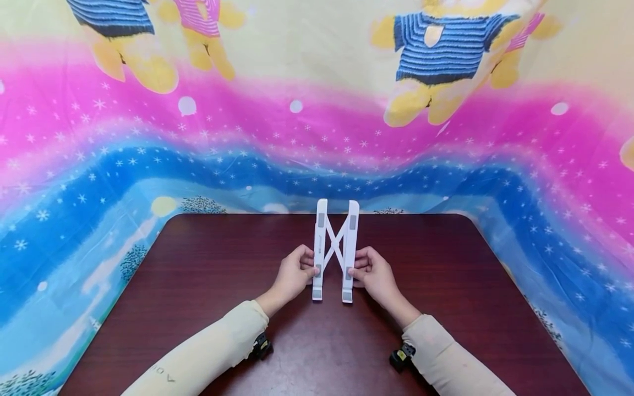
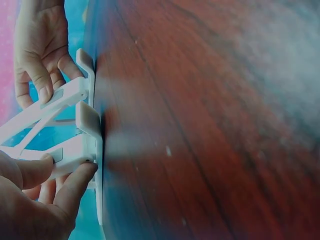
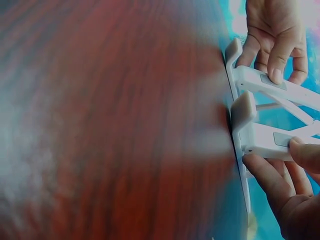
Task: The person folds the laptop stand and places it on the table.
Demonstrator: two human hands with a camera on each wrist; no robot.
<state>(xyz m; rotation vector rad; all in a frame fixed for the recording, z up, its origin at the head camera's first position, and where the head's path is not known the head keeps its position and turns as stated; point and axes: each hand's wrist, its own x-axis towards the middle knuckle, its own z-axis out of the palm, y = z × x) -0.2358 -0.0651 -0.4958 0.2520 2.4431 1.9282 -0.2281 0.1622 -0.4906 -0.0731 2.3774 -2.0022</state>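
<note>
A white foldable laptop stand (image 1: 320,250) stands on the table, its two long rails side by side and joined by crossed bars (image 1: 336,242). Grey pads (image 1: 353,221) dot the rails. My left hand (image 1: 292,274) grips the left rail low down, thumb on its near face. On the other side, my right hand (image 1: 377,276) pinches the right rail at about the same height. Both wrist views show the upturned lips (image 2: 89,119) at the rails' lower ends close to the tabletop, with the thumbs beside grey pads (image 3: 283,139).
The dark red-brown wooden table (image 1: 218,253) has rounded far corners. Behind and around it hangs a printed cloth (image 1: 297,137) with bears and snowflakes. A small black device (image 1: 261,346) is strapped at the left wrist, another black device (image 1: 402,356) at the right.
</note>
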